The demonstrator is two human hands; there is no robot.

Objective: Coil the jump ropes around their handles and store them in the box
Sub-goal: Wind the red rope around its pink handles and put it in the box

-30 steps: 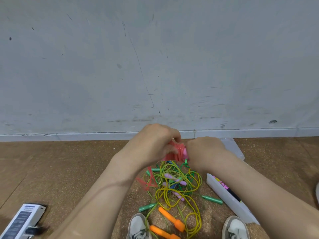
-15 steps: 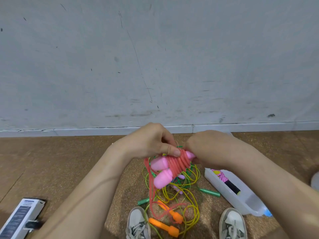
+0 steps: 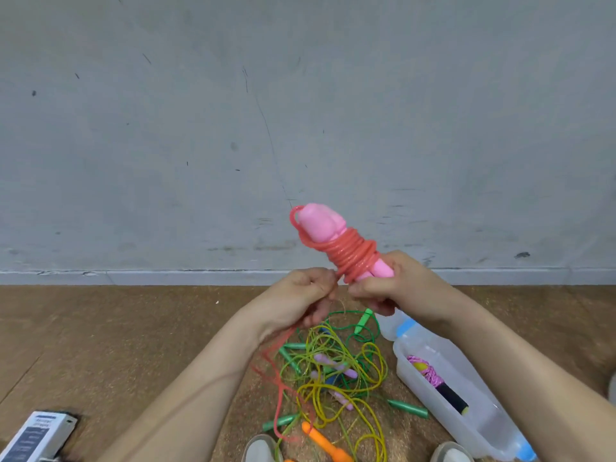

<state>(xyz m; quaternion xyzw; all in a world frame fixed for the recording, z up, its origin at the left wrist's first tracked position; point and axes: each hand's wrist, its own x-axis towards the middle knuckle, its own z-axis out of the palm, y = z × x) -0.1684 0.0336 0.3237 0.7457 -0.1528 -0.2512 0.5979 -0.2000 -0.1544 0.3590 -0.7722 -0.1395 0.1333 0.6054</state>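
Surface: brown cork-like floor (image 3: 133, 345); grey scuffed wall (image 3: 200, 128) with pale skirting behind.

All places given from the rope pile (image 3: 333, 371), a loose tangle of yellow and green cords on the floor.
- Far left of the pile: one printed carton (image 3: 36, 435).
- Above the pile, left: left hand (image 3: 300, 295), fist curled round the red cord (image 3: 278, 388), which trails down to the pile.
- Above the pile, right: right hand (image 3: 390, 285), fingers wrapped round two pink handles (image 3: 320, 225), tilted up-left and bound by red coils (image 3: 353, 258).
- In the pile: four green handles, two lilac handles, orange handle (image 3: 323, 441).
- Right of the pile: one clear box (image 3: 480, 425) containing one wound rope (image 3: 436, 383).
- Below the pile: two shoes (image 3: 260, 450).
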